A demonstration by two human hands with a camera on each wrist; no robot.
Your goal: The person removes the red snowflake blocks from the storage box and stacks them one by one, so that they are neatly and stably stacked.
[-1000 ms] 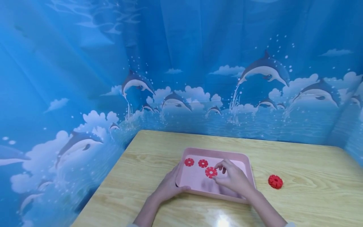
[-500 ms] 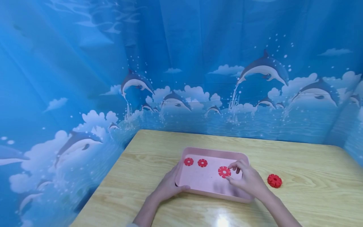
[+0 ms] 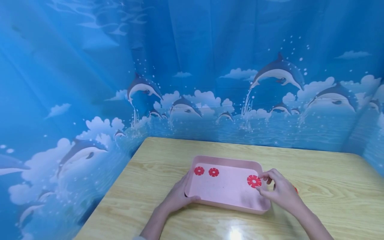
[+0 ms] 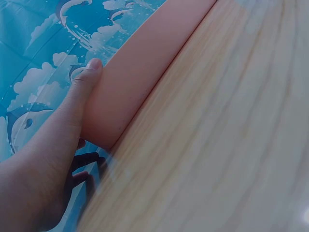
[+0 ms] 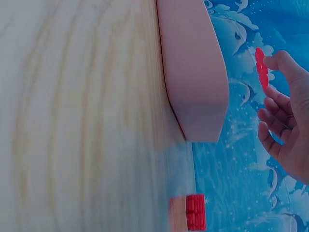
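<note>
A shallow pink tray (image 3: 228, 206) lies on the table, two red notched plastic discs flat inside along its far left: one disc (image 3: 199, 171) by the corner, another disc (image 3: 213, 172) just right of it. At the near left corner my left hand (image 3: 178, 195) grips the tray; the thumb (image 4: 91, 70) lies over its rim in the left wrist view. My right hand (image 3: 279, 190) pinches a third red notched disc (image 3: 254, 181) by its right edge, raised above the tray's right end. In the right wrist view this disc (image 5: 261, 67) appears edge-on between thumb and finger.
A stack of red discs (image 5: 196, 212) stands on the wooden table (image 3: 336, 186) right of the tray, mostly hidden behind my right hand in the head view. A blue dolphin-print curtain (image 3: 192, 66) hangs behind the table and along its left side.
My right hand has carried the pinched disc rightward, from the tray's middle to its right end, and now covers most of the stack. The left hand keeps its hold on the tray.
</note>
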